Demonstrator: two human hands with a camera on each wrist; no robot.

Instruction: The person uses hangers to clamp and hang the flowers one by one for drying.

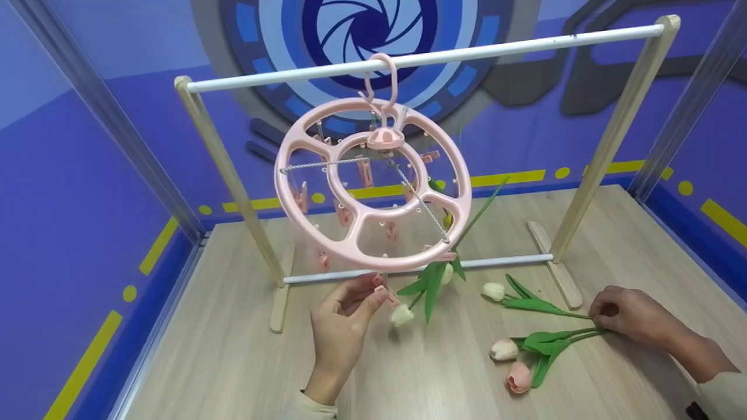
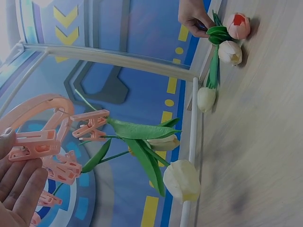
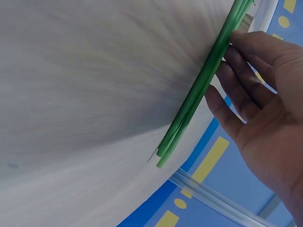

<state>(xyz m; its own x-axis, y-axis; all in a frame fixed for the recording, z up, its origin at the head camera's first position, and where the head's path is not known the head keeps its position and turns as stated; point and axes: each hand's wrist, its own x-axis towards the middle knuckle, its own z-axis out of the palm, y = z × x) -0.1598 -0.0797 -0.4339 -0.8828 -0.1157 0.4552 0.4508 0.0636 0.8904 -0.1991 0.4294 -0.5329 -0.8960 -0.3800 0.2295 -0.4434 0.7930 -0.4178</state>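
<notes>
My left hand (image 1: pixel 343 329) pinches a pink clothespin (image 2: pixel 35 144) below the front rim of a round pink drying hanger (image 1: pixel 465 189). Right beside that hand, a white tulip (image 1: pixel 401 315) with green leaves hangs head down from the hanger. Behind it hang another white tulip (image 1: pixel 447 273) and a yellow one (image 1: pixel 447 220). Over at the right, my right hand (image 1: pixel 633 315) pinches green stems (image 3: pixel 199 85) close above the table. Their heads point left: a white tulip (image 1: pixel 494 291), a pale one (image 1: pixel 504 349) and a pink one (image 1: pixel 519 377).
A white bar (image 1: pixel 513 49) on wooden posts (image 1: pixel 613 140) carries the hanger by its hook (image 1: pixel 392 81). More pink clothespins (image 1: pixel 365 172) dangle under the ring. Lower down, a white crossbar (image 1: pixel 513 261) joins the stand's feet. Blue printed walls (image 1: pixel 134 192) enclose the wooden table (image 1: pixel 222 361).
</notes>
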